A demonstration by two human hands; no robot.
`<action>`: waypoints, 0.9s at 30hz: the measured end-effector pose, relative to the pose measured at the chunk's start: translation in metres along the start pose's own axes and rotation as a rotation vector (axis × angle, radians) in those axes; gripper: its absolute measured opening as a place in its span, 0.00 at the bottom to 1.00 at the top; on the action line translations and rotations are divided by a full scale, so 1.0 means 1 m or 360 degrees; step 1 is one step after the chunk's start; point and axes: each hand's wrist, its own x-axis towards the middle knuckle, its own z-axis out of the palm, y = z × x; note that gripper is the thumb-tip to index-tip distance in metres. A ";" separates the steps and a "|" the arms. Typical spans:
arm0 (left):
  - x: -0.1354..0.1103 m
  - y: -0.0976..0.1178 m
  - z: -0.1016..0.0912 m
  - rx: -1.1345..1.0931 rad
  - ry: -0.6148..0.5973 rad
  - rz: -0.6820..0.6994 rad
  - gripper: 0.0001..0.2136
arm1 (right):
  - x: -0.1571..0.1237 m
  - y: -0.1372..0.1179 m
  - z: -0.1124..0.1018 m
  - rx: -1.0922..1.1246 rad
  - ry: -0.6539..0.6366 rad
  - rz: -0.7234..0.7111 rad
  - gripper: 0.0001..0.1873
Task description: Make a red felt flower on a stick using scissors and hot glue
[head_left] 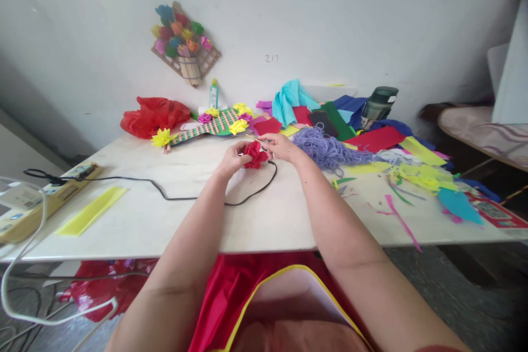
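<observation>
My left hand (234,159) pinches a red crepe-paper flower (256,156) above the white table. On the flower's right side, my right hand (279,148) is closed around a thin, stick-like tool (253,138), whose tip points left over the petals. A black cord (274,175) loops up to just under the right hand; whether it joins the tool is hidden. Just beyond the hands lies a guitar-shaped piece (214,125) with green and pink strips, trimmed with yellow and purple paper flowers.
Purple yarn (324,146) and coloured paper sheets (381,138) crowd the right. Red crepe paper (154,115) and a glue bottle (213,93) stand at the back. A power strip (78,173) and a yellow strip (91,211) lie left. Flower decoration (183,38) hangs on the wall.
</observation>
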 end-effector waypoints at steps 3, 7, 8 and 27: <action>-0.002 0.004 0.000 -0.0044 -0.0008 -0.0026 0.20 | 0.002 0.003 0.001 0.0011 0.0034 -0.0029 0.18; -0.004 0.006 0.000 -0.0204 -0.0081 -0.0122 0.20 | 0.004 0.008 0.001 -0.0002 0.0092 -0.0111 0.19; -0.004 0.006 0.000 -0.0259 -0.0093 -0.0134 0.19 | 0.005 0.009 0.001 0.0000 0.0094 -0.0124 0.19; 0.002 0.002 0.003 -0.0494 0.0130 -0.0229 0.11 | 0.006 0.005 0.007 -0.0107 0.0032 -0.0342 0.16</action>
